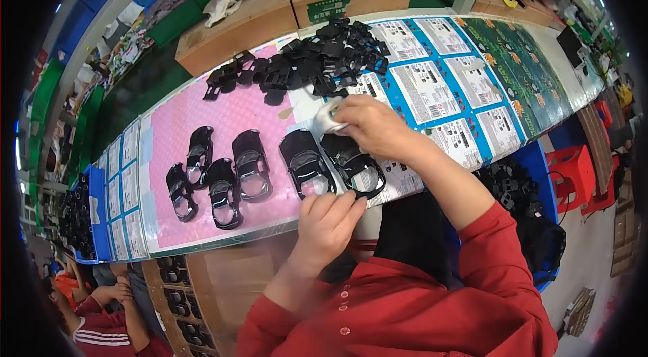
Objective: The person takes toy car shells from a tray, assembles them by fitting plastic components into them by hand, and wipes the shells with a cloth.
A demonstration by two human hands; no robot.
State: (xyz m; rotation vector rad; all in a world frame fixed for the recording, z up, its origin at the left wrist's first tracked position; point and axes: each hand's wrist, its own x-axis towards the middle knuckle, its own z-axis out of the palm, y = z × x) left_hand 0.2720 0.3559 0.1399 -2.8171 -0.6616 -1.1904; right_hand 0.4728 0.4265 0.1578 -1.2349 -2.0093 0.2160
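My right hand [378, 125] is closed on a white cloth [329, 116], which it presses against the upper end of a glossy black toy car body shell [345, 154]. Fingers of my left hand [329, 223] are bent around the lower end of that same shell and partly hide it. Just left of it lies another black car shell [305, 158], close to my left fingertips. Several more shells lie farther left on the pink sheet [165, 148], among them one shell [251, 161] with a clear-looking window opening.
A heap of small black plastic parts [317, 57] lies at the table's far side. Printed card sheets [425, 90] cover its right part. Blue bins [101, 215] of black parts stand at both ends. Cardboard boxes [236, 30] stand behind; a red stool [574, 175] is at right. Another person [101, 323] sits lower left.
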